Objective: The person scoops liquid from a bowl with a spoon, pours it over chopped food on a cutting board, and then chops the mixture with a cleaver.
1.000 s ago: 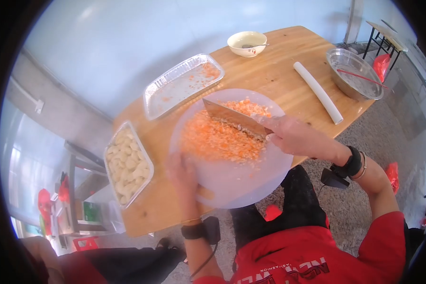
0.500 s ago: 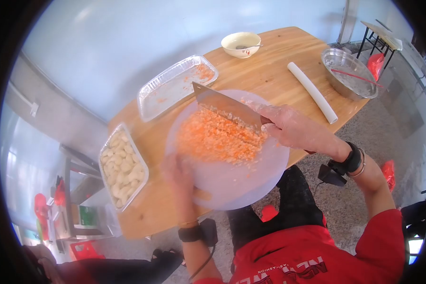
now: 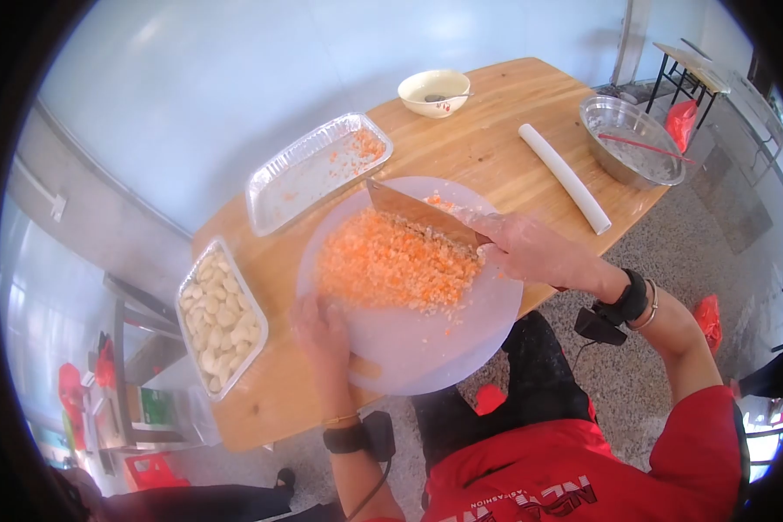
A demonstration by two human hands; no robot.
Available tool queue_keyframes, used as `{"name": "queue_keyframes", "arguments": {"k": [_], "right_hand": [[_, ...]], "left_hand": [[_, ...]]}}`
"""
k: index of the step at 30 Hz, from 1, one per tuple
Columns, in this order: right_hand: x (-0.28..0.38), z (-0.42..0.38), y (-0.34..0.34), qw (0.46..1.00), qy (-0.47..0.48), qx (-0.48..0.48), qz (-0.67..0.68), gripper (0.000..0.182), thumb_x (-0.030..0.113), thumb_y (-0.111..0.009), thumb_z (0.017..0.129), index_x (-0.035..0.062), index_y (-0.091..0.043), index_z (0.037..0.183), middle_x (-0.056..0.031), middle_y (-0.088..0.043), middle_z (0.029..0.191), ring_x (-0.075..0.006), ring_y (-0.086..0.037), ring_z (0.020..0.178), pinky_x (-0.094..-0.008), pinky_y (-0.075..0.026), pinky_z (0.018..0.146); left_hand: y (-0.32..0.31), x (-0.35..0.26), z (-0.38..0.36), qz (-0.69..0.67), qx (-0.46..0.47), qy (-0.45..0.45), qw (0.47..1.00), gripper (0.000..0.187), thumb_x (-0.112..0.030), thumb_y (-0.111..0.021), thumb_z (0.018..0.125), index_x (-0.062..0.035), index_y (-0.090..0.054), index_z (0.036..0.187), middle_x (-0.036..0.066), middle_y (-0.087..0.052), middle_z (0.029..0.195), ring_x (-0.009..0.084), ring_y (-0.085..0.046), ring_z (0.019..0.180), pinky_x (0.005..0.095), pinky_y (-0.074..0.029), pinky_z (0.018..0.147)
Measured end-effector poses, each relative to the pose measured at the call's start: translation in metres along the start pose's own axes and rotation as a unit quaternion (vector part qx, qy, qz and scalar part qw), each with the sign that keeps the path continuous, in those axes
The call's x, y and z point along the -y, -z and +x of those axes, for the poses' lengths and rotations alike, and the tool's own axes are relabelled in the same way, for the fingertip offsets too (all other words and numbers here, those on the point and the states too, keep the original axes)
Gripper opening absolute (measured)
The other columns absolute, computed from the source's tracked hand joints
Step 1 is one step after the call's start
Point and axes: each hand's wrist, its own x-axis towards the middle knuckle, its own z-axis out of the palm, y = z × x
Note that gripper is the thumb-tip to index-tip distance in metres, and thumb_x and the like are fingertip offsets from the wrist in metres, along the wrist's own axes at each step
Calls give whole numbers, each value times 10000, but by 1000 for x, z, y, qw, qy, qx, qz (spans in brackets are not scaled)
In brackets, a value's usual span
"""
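A broad-bladed cleaver (image 3: 422, 214) is held by its handle in my right hand (image 3: 535, 250), the fingers wrapped round it. Its blade lies along the far side of a heap of finely chopped orange and pale bits (image 3: 391, 261). The heap rests on a round whitish cutting board (image 3: 400, 357). At the board's left edge is my left hand (image 3: 324, 335), somewhat blurred, with its fingers against the rim; whether they pinch it I cannot make out. Behind the board, a foil tray (image 3: 300, 178) has orange bits at its right end.
On the wooden table (image 3: 487, 113) are a foil tray of pale dough pieces (image 3: 222, 317), a bowl with a spoon (image 3: 426, 97), a white rolling pin (image 3: 565, 178) and a metal basin (image 3: 626, 143) with red chopsticks. A person's dark-clad leg (image 3: 191, 503) shows at lower left.
The view has shifted slightly, so the table sits lower and further left. A few orange bits now show beyond the blade, on its far side.
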Motion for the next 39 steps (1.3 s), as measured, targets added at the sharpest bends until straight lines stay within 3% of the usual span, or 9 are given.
{"name": "queue_keyframes", "arguments": {"k": [5,11,18,21,27,29,31,36,39], "right_hand": [[18,9,26,977,-131,40,165,522,42,-485,801,13,-405,1316,-222,-600,864,-356,-592,771,-397,-464,719],[1,5,2,996,-71,3,54,515,30,-478,798,7,-408,1308,-196,-596,811,-325,-592,747,-382,-470,689],[9,14,11,985,-98,4,145,530,41,-433,785,9,-389,1312,-262,-586,732,-383,-601,690,-431,-490,665],[-9,16,-8,1000,-9,-25,17,534,39,-427,786,13,-381,1317,-243,-576,672,-365,-595,599,-414,-501,588],[24,20,10,980,-137,42,139,503,53,-440,794,-27,-397,1289,-252,-594,829,-363,-608,790,-432,-484,720],[-7,17,-28,996,75,-39,-28,483,71,-467,784,-75,-420,1242,-254,-587,876,-362,-589,841,-432,-461,758],[-11,21,-18,998,38,32,45,522,166,-467,855,2,-356,1338,-238,-552,1107,-390,-525,1012,-442,-402,889],[-8,34,-25,992,75,-83,50,401,107,-487,782,-73,-475,1139,-245,-571,849,-386,-563,832,-445,-442,745],[-26,42,-56,978,127,-165,5,373,41,-516,690,-104,-511,1034,-237,-580,699,-385,-590,683,-448,-470,629]], "left_hand": [[-3,-1,0,-24,-72,-43,996,246,-12,-570,709,2,-563,955,142,-560,926,312,-534,904,385,-432,806],[1,-3,2,0,-53,-42,998,217,-38,-576,718,3,-573,931,143,-561,952,314,-530,907,388,-431,808],[-3,2,1,-8,-59,-47,997,201,-41,-570,719,-4,-577,916,142,-562,949,311,-528,909,390,-430,802],[2,-3,3,-7,-48,-33,998,192,-35,-566,719,-3,-575,907,141,-565,951,313,-528,911,389,-431,801],[-4,-4,0,-3,-74,-52,996,188,-26,-561,709,-5,-574,895,148,-565,924,327,-532,893,400,-433,798],[-5,-1,1,22,-81,-66,994,207,-12,-547,698,-7,-578,903,155,-564,913,335,-536,891,403,-437,797],[-10,6,-2,26,-87,-69,993,224,-1,-531,692,0,-578,911,161,-562,914,340,-540,891,402,-440,793],[4,3,-1,-15,78,58,995,402,-180,-547,849,35,-508,1186,249,-457,1246,383,-412,1175,486,-308,1010],[-3,6,0,10,-47,-70,996,235,-20,-551,710,30,-571,939,185,-544,972,341,-537,900,392,-451,799]]}}
